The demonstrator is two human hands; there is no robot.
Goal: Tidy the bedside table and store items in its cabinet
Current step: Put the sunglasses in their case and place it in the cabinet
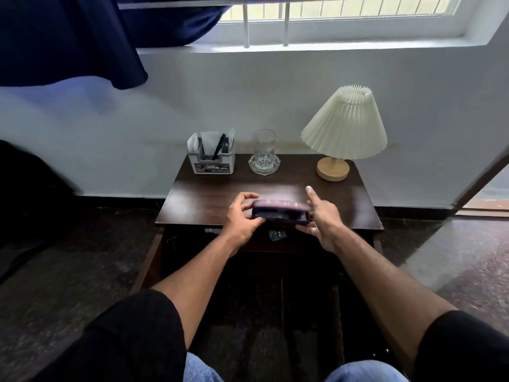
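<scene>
While both hands grip a blurred purple case [279, 212] over the bedside table's [209, 199] front edge, the left hand [242, 219] pinches its left end, the right hand [321, 219] its right, forefinger raised. Behind stand an organizer [211, 161], glass [264, 150] and lamp [344, 128].

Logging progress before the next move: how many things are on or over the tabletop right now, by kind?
Lamp: 1
Drinking glass: 1
Glass dish under it: 1
White holder with pens and papers: 1
Purple case, held by left hand and right hand: 1
Total: 5
</scene>
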